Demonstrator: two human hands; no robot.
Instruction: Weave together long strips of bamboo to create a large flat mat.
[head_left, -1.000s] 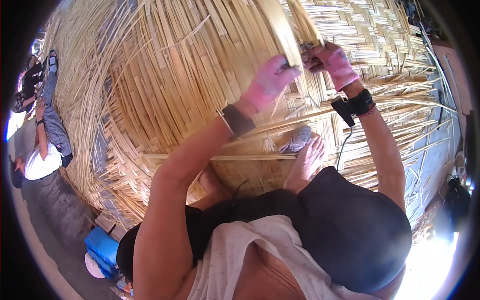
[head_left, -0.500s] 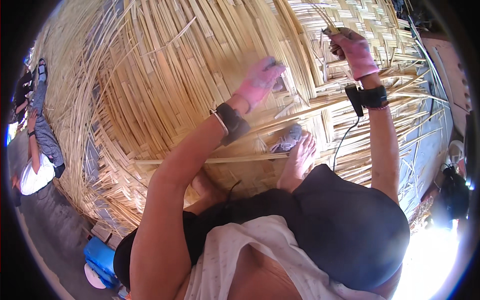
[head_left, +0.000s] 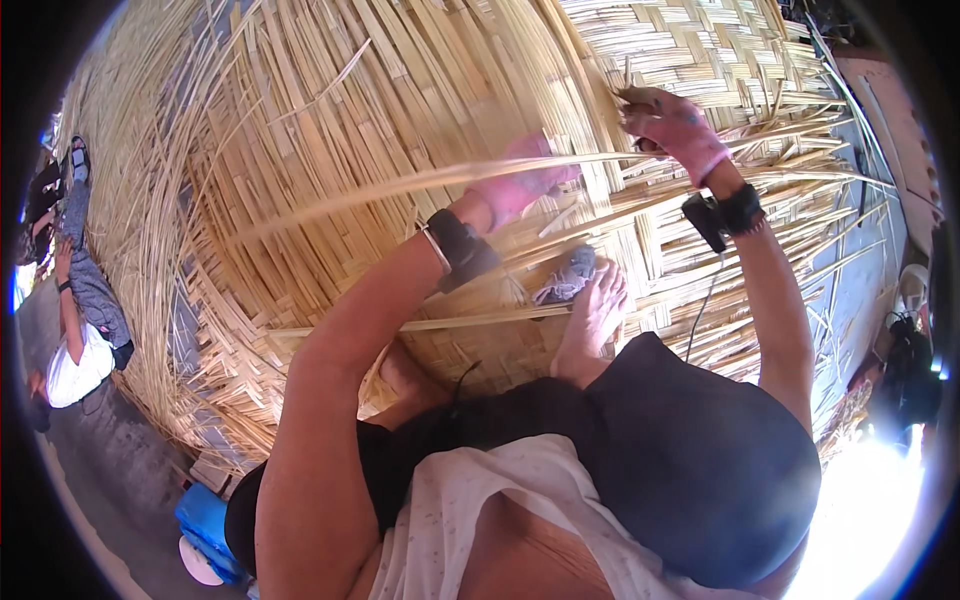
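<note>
Both my hands wear pink gloves over a large mat of pale woven strips that look like split cane or bamboo. My left hand is low over the middle of the weave, its fingers smeared by motion. A long loose strip, blurred at its left end, passes over that glove and runs to just below my right hand. My right hand is farther right with curled fingers, above the tighter herringbone weave. A thin stub shows at its fingertips; what they grip is hidden. Dark bands circle both my wrists.
My bare foot rests on the mat beside a small grey cloth-like bundle. Loose strip ends stick out along the right edge. Another person sits at the far left, near a blue bag.
My right hand has come nearer and a little left. The long strip now lies across my left glove, where none crossed it before. My left hand has shifted slightly nearer.
</note>
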